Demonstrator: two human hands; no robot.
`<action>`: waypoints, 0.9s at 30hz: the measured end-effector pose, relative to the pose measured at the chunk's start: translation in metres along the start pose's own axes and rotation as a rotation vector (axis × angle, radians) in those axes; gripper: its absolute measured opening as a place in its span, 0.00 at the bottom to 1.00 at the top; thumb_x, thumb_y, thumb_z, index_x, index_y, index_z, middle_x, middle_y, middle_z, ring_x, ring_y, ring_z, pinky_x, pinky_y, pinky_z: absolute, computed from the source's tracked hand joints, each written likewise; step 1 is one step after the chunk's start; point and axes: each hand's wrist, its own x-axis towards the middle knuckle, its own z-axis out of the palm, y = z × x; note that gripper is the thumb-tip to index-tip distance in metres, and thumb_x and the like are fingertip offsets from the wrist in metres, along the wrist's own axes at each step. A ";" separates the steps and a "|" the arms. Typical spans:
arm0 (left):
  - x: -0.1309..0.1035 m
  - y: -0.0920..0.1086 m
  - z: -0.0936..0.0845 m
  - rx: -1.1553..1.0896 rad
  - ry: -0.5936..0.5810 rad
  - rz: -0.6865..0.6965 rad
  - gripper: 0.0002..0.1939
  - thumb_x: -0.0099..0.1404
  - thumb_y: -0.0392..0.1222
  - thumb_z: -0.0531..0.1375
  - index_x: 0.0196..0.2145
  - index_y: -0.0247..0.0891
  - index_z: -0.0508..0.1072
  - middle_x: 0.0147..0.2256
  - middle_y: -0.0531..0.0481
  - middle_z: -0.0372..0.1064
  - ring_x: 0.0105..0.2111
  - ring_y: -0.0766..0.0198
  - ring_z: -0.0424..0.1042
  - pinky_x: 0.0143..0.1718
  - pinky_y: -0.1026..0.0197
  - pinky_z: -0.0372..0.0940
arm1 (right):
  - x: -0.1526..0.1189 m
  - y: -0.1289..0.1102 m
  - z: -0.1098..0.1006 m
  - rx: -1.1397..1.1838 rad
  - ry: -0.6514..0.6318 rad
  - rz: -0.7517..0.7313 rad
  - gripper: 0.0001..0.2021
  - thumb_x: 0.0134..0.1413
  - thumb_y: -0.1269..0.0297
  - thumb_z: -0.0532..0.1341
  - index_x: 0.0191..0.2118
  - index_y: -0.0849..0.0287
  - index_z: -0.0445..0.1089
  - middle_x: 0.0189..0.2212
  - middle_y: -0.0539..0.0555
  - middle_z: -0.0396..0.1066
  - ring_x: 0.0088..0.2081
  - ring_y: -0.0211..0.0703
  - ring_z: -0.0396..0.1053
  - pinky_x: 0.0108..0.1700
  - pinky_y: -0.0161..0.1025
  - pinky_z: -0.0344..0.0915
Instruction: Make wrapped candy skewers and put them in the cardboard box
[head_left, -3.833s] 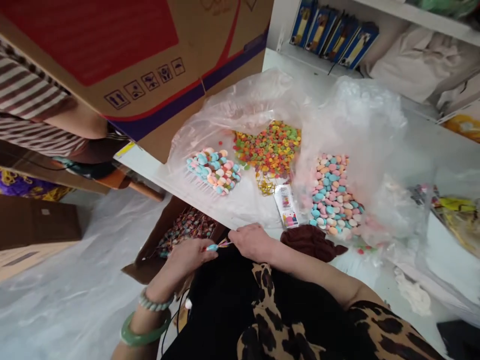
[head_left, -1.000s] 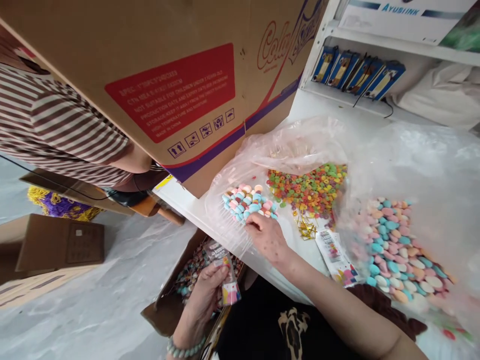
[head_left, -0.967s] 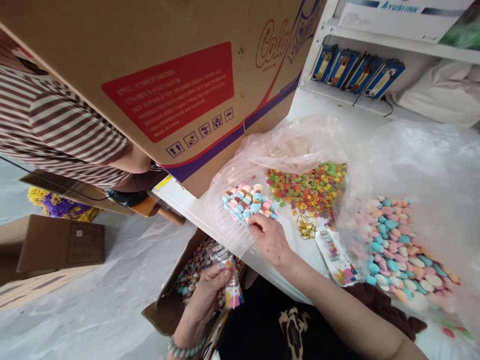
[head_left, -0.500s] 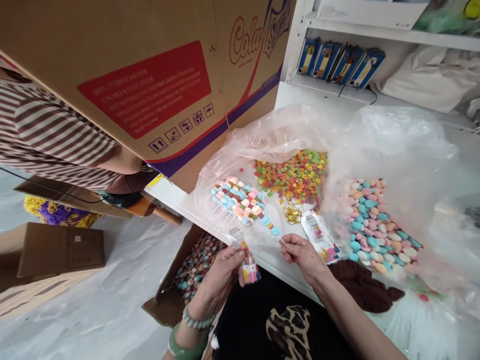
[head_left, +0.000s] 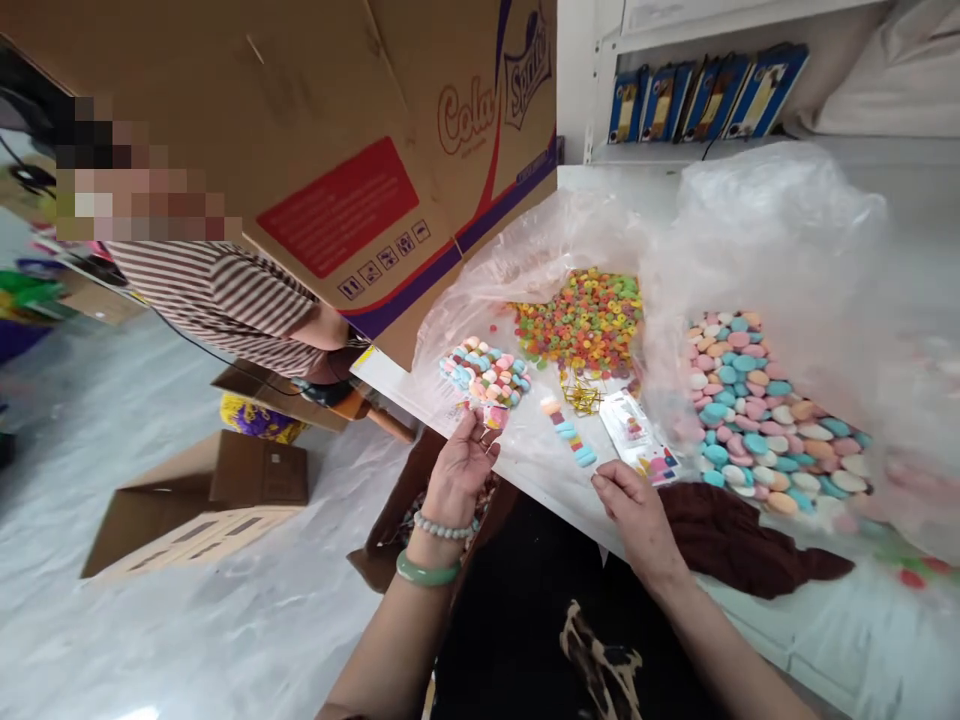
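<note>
My right hand (head_left: 626, 505) pinches the stick end of a candy skewer (head_left: 568, 435), whose blue, red, yellow and brown sweets point away from me over the table. My left hand (head_left: 465, 465) is at the table's near edge, palm partly up, its curled fingers on a small printed plastic bag (head_left: 495, 416). Just beyond that hand lies a pile of finished-looking candy skewers (head_left: 486, 370). Between the hands and the back are gold twist ties (head_left: 581, 392) and a stack of printed bags (head_left: 634, 430).
Ring-shaped gummies (head_left: 581, 320) and pastel oval sweets (head_left: 750, 410) lie in clear plastic sheeting (head_left: 787, 220). A brown cloth (head_left: 742, 540) is at the front right. Below the edge stands an open carton (head_left: 382, 540). A large cardboard box (head_left: 330, 100) blocks the left; behind it is a person in stripes (head_left: 217, 290).
My left hand has moved away from me toward the skewer pile, bringing the bag with it. The skewer in my right hand now points more steeply away. The camera view has shifted.
</note>
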 end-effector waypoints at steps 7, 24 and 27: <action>-0.037 -0.010 0.019 -0.128 0.056 0.059 0.07 0.66 0.37 0.60 0.30 0.36 0.73 0.25 0.51 0.74 0.26 0.66 0.74 0.36 0.59 0.71 | -0.024 -0.014 -0.003 -0.077 -0.075 -0.165 0.10 0.55 0.57 0.57 0.26 0.55 0.64 0.21 0.47 0.57 0.26 0.39 0.56 0.31 0.36 0.55; -0.071 -0.016 0.003 0.027 -0.190 0.427 0.06 0.55 0.36 0.68 0.29 0.33 0.74 0.26 0.52 0.74 0.26 0.67 0.74 0.33 0.63 0.72 | -0.043 0.001 -0.016 -0.352 0.076 -0.550 0.09 0.61 0.62 0.55 0.31 0.54 0.70 0.28 0.52 0.73 0.32 0.43 0.70 0.38 0.38 0.62; -0.069 -0.015 0.001 0.051 -0.200 0.450 0.07 0.54 0.36 0.69 0.29 0.33 0.74 0.26 0.52 0.73 0.24 0.69 0.73 0.31 0.65 0.71 | -0.043 0.003 -0.018 -0.383 0.065 -0.591 0.10 0.62 0.62 0.55 0.31 0.54 0.70 0.28 0.52 0.72 0.32 0.44 0.70 0.38 0.39 0.62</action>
